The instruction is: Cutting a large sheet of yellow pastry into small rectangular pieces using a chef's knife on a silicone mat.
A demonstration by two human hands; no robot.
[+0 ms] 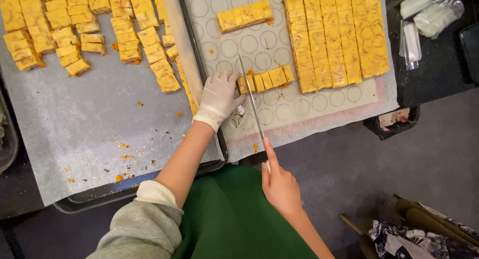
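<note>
Yellow cake strip [267, 80], soft and crumbly-looking, is steadied at its nine-o'clock end by the gloved left hand's [218, 95] fingertips while the bare right hand [280, 185] grips the long knife [251, 100].

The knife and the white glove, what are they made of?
The knife looks like metal: its long thin blade is grey and shiny. The right hand hides its handle. The glove on the left hand looks like thin rubbery stuff, maybe latex or vinyl: smooth, white, and wrinkled at the wrist.

Cut pieces [266, 80] lie on mat [299, 114], right of tray [90, 134].
</note>
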